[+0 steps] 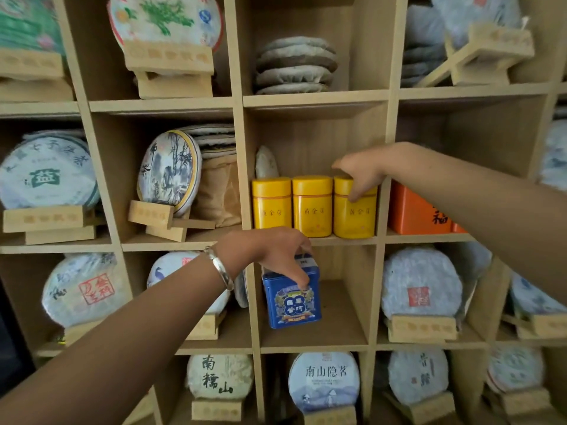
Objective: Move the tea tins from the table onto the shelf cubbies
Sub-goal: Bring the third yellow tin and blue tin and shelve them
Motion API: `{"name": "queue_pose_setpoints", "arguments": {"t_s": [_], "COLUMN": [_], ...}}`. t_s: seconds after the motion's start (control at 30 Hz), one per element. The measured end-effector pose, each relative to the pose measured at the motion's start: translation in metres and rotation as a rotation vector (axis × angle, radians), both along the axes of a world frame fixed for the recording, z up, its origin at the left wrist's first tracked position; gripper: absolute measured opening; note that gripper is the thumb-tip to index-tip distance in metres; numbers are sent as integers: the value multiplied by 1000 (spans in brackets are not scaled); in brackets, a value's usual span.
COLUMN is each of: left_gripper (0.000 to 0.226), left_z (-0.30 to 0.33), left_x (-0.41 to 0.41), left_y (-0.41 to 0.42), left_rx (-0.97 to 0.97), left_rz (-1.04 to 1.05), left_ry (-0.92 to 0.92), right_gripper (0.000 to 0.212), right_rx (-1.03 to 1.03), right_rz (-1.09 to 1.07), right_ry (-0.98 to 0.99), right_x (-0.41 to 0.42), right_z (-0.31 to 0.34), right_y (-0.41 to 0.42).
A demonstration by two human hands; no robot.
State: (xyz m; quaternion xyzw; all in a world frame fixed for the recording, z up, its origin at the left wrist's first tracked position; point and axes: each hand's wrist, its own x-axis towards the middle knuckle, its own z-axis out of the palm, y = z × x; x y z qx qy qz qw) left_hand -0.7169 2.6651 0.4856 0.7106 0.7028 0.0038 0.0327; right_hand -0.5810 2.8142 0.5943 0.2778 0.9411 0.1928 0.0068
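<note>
Nearest, the left hand point(273, 250), wearing a silver bangle point(219, 268), grips a blue tin point(291, 297) from above in a middle cubby of the wooden shelf point(316, 98); its label is too blurred to read. One cubby up, the right hand point(360, 173) closes its grip on the rightmost of three yellow tins point(313, 207). Below sits a paper-wrapped tea cake point(323, 381) reading 南山隐茗. An orange box point(414, 210) stands right of the yellow tins.
</note>
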Motion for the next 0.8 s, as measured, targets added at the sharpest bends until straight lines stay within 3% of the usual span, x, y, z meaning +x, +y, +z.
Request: {"name": "queue_pose_setpoints", "arguments": {"t_s": [0.17,0.8], "left_gripper": [69,66], "left_z": [-1,-4], "left_x": [1,-2], "left_y": [-1,-7], "left_rx": [-6,-15], "left_rz": [-6,8], "left_ry": [-2,-28], "right_gripper": [67,47], "right_rx": [126,98], "right_rz": [5,27], "right_ry": [31,97], "right_x": [17,23], "right_z": [-3,-17], "right_y": [-2,1]}}
